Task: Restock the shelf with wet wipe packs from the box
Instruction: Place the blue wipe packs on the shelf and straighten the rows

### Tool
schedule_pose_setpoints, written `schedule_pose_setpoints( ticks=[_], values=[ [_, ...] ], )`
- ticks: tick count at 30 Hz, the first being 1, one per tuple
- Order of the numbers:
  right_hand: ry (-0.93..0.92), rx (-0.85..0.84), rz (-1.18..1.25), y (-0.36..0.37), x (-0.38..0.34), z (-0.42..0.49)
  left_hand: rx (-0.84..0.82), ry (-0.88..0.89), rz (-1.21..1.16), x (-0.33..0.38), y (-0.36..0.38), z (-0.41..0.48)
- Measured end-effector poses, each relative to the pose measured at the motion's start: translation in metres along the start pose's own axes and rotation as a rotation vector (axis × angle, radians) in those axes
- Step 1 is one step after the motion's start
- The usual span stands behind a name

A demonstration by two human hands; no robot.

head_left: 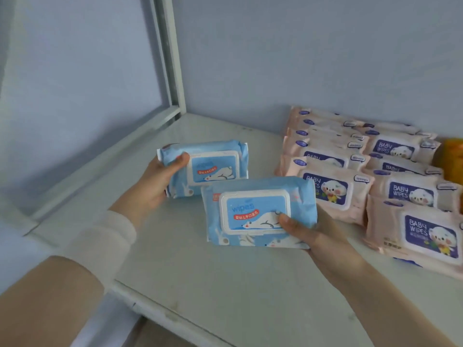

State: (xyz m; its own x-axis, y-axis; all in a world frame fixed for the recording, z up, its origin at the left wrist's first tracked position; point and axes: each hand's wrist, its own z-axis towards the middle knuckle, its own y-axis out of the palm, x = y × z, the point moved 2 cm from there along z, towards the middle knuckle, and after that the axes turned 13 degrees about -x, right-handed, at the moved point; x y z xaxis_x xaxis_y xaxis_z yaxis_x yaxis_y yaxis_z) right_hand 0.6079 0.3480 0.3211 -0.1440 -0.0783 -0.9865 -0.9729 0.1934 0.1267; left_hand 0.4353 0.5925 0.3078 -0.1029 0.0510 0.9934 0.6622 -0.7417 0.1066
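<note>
Packs first: you hold two blue wipe packs over the bare left part of the shelf (225, 284), one in each hand. Your left hand (155, 181) grips the farther blue pack (215, 169) by its left end, thumb on top. Your right hand (315, 236) grips the nearer blue pack (259, 211) from its right end, thumb pressed on the white lid. I cannot tell whether either pack touches the board yet.

The likeliest trouble is slippage. Each soft pack hangs from one end, and the film looks slick, so a loose grip could drop it. The nearer pack also sits just beside the pink baby wipe packs (325, 189). These lean on one another in two rows, and a nudge from your right hand could tip a row. Set down too near the front lip, a blue pack could slide off.

By count: two blue packs, two hands, and about ten pink packs, five or so in each row; the overlap hides an exact number. One orange item (453, 159) shows at the far right edge. The box is out of view.
</note>
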Motion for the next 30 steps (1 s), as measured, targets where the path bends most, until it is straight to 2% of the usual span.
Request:
schedule_pose_setpoints(
  ticks=[5, 9, 14, 19, 23, 30],
  values=[
    [0.013, 0.078, -0.016, -0.001, 0.002, 0.067, -0.168, -0.001, 0.031, -0.002, -0.024, 0.090],
    [0.007, 0.082, -0.083, -0.005, -0.006, 0.102, -0.279, -0.026, 0.142, 0.002, -0.027, 0.162],
    [0.128, 0.291, -0.468, -0.010, -0.019, 0.130, -0.335, -0.048, 0.352, 0.004, -0.016, 0.226],
    [0.180, 0.289, -0.747, -0.013, -0.029, 0.152, -0.371, -0.075, 0.503, 0.010, 0.000, 0.265],
    [0.211, 0.434, -0.945, -0.017, -0.036, 0.179, -0.423, -0.088, 0.631, 0.017, 0.009, 0.284],
    [0.507, 0.530, -1.289, -0.034, -0.060, 0.231, -0.469, -0.207, 0.645, 0.026, 0.015, 0.292]
  ],
)
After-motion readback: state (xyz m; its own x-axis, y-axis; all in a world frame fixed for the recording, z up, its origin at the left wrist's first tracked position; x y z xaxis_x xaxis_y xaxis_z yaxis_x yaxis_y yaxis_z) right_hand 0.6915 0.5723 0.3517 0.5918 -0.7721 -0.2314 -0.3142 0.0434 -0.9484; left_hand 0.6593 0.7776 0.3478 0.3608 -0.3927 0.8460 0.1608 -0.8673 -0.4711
